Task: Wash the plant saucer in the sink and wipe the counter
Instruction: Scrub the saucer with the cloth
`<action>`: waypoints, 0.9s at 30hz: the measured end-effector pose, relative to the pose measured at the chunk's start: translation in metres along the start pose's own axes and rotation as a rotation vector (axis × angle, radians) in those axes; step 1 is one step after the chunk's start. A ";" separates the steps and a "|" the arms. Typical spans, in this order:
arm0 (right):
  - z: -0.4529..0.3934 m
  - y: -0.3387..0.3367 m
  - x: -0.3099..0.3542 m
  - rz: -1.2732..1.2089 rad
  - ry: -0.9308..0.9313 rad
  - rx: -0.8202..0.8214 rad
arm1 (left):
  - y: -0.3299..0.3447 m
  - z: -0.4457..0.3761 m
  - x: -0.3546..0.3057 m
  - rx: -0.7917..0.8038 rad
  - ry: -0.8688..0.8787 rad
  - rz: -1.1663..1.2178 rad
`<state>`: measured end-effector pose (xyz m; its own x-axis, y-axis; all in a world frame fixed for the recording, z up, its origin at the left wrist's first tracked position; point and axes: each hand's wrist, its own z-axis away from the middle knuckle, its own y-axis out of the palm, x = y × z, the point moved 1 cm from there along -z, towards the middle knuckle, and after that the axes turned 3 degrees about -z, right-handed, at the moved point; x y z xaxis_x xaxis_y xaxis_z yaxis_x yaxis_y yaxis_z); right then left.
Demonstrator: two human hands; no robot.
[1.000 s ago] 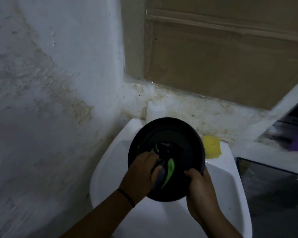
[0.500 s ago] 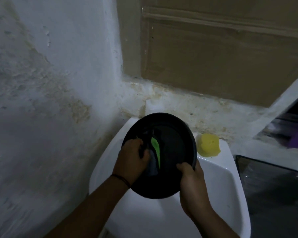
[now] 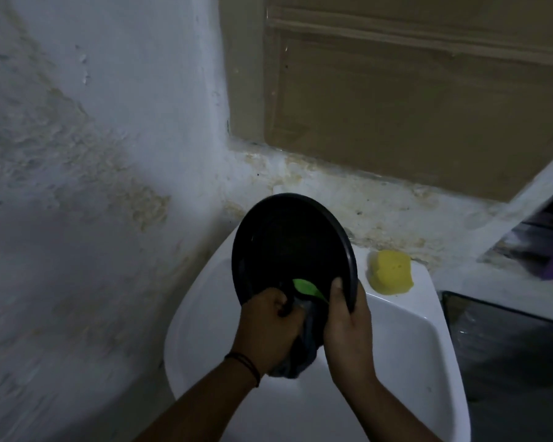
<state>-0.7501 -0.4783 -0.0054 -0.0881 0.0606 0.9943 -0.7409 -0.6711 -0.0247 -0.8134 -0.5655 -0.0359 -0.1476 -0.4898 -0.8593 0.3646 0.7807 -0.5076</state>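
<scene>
The left hand, clutching the dark cloth, has slid to six o'clock on the round black plastic saucer, which the right hand grips; scrubbing continues.

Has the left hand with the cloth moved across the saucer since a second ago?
Yes. The left hand and its dark cloth have slid from the black saucer's middle down to its lower rim, nearer the white sink basin.

A white sink sits in the corner. A yellow sponge lies on its back rim. Beside it, a dark tray rests on the desk.
</scene>
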 end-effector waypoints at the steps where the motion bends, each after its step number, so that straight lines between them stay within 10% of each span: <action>1: 0.002 0.001 0.001 0.007 -0.016 0.016 | -0.002 -0.005 0.003 -0.010 -0.031 0.035; 27: 0.015 0.000 -0.004 0.021 -0.192 0.064 | -0.004 -0.016 -0.029 -0.139 0.045 0.236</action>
<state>-0.7394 -0.4897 -0.0077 0.0301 -0.0912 0.9954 -0.6959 -0.7168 -0.0446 -0.8254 -0.5483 -0.0096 -0.1155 -0.2726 -0.9552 0.2641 0.9186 -0.2941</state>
